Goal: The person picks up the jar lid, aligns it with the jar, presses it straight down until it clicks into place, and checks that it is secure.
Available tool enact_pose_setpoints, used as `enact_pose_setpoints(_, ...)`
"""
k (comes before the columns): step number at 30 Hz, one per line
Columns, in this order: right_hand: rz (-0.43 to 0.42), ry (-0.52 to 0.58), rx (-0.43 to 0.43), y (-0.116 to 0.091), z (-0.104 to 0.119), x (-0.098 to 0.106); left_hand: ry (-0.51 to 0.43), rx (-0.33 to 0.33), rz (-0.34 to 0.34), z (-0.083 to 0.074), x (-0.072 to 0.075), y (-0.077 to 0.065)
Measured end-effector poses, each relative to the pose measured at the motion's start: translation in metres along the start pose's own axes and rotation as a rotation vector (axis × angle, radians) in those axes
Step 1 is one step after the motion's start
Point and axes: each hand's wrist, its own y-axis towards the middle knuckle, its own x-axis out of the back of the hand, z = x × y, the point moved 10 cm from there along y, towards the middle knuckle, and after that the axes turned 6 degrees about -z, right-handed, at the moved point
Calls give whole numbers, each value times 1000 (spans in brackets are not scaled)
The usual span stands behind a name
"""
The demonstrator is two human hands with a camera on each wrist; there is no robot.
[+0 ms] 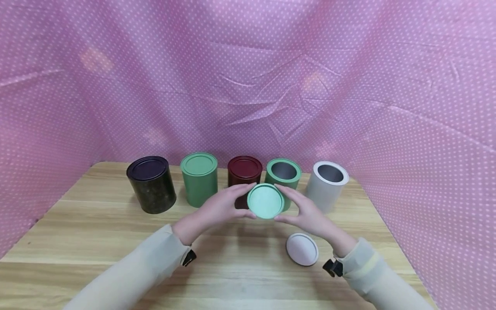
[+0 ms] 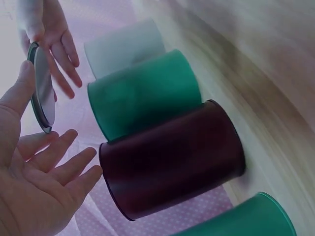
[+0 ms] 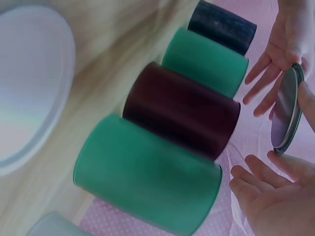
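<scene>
A round green lid [image 1: 265,201] is held up above the table, its broad recessed face toward the head camera. My left hand [image 1: 224,203] pinches its left edge between thumb and index finger. On the opposite edge my right hand [image 1: 307,213] pinches it the same way. In the left wrist view the lid [image 2: 44,91] appears nearly edge-on, with the other fingers spread away from it. Just behind the lid stands an uncovered green can [image 1: 270,171], partly hidden by the lid and right hand. A dark red can [image 1: 245,167] with its lid on stands behind the left hand.
An uncovered white can [image 1: 320,191] stands at the right end of the row. Leftward are a lidded green can [image 1: 199,186] and a lidded black can [image 1: 153,190]. A white lid [image 1: 302,249] lies on the wooden table [image 1: 232,284]. Pink dotted cloth [image 1: 248,77] surrounds it.
</scene>
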Motion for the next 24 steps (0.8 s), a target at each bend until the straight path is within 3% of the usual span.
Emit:
enact_pose_setpoints(8,-33,3,-11,2,-6,20,-28,-45,-28,-11,-1,17)
enact_pose_setpoints(15,-51,7,-80,8,-22,34,-39,-102,-51,-21,2,39)
enact_pose_setpoints(24,-18,17,-125,19,-42,44,-7,-101,5,-23,-2,67)
